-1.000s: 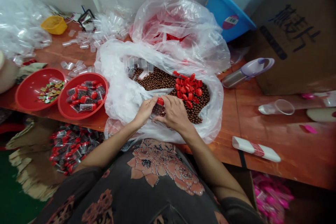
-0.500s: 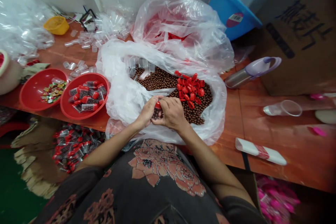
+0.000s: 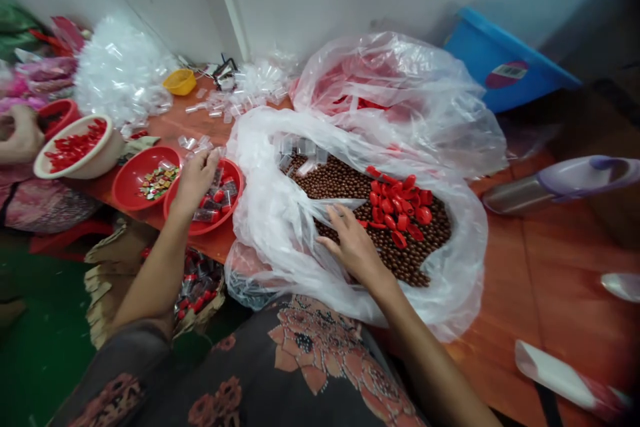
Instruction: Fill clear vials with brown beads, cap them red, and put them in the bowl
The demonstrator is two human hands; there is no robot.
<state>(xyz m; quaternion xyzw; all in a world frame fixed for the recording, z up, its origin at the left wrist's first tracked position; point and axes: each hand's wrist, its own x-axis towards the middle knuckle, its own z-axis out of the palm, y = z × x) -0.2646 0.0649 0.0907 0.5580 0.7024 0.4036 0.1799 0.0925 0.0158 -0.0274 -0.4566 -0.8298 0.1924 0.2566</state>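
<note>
My left hand (image 3: 194, 178) reaches out over a red bowl (image 3: 220, 227) of capped, filled tubes. Its fingers are bent together above the bowl, and what they hold is hidden. My right hand (image 3: 351, 245) lies open with spread fingers on the brown balls (image 3: 340, 183) inside a wide clear plastic bag (image 3: 265, 203). A heap of red caps (image 3: 400, 203) sits on the balls to the right of that hand. Empty clear tubes (image 3: 300, 147) lie at the bag's far side.
A second red bowl (image 3: 123, 197) holds small coloured wrappers. At far left another person's hand (image 3: 17, 137) is by a white bowl (image 3: 103, 155) of red caps. Behind are a second bag (image 3: 400, 93), a blue tub (image 3: 505, 70) and a yellow bowl (image 3: 181, 82). A purple-lidded flask (image 3: 565, 180) lies right.
My hands were together pressing a red cap on a tube over the balls. Now the left has swung out to the red bowl, the right has opened, and the view has turned left.
</note>
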